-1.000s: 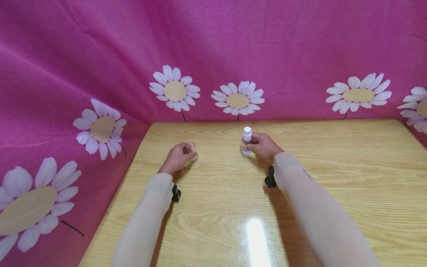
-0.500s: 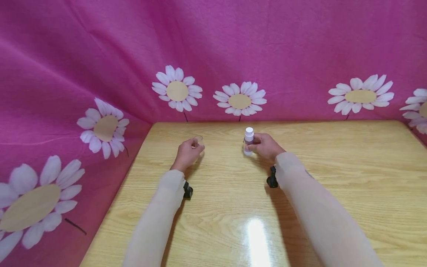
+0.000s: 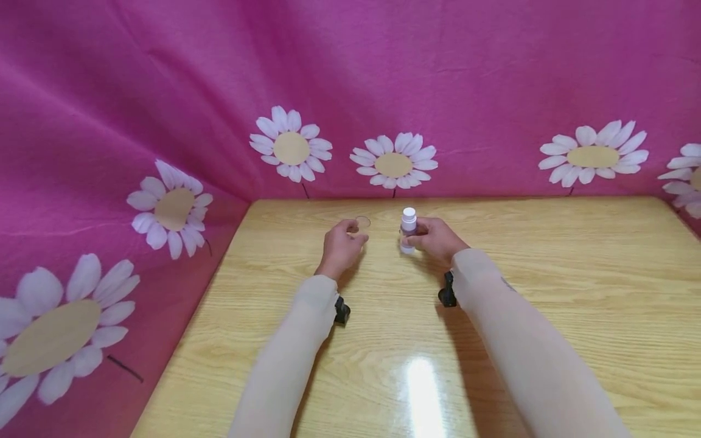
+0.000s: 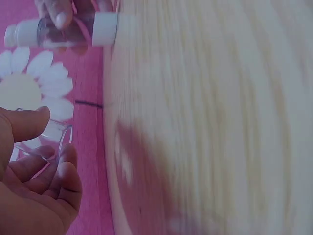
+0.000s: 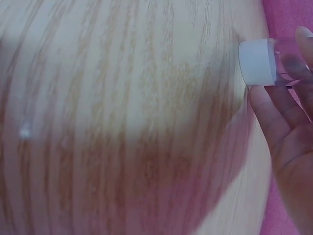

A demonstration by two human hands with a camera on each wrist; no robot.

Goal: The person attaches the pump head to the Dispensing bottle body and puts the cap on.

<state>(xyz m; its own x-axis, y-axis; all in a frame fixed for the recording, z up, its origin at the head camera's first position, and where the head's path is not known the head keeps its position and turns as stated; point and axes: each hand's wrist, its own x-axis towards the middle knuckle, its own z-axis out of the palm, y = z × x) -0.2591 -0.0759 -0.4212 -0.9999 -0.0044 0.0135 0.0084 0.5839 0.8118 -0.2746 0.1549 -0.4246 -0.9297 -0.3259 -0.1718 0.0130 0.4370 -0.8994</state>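
Observation:
My left hand holds a small clear, see-through cap between thumb and curled fingers, left of the bottle. In the left wrist view the rim of this clear cap shows past the fingertips, the rest partly behind them. A slim bottle with a white top, a see-through middle and a white base stands upright on the table. Around its middle my right hand grips it from the right side. The right wrist view has the bottle's white base down at the tabletop.
A wood-grain table runs under both arms. Behind it and on the left hangs a pink cloth with large white daisies. Each wrist carries a small black camera. Light glares off the table front.
My left hand has moved right and slightly away, carrying the clear cap closer to the bottle. My right hand and the bottle stay nearly in place.

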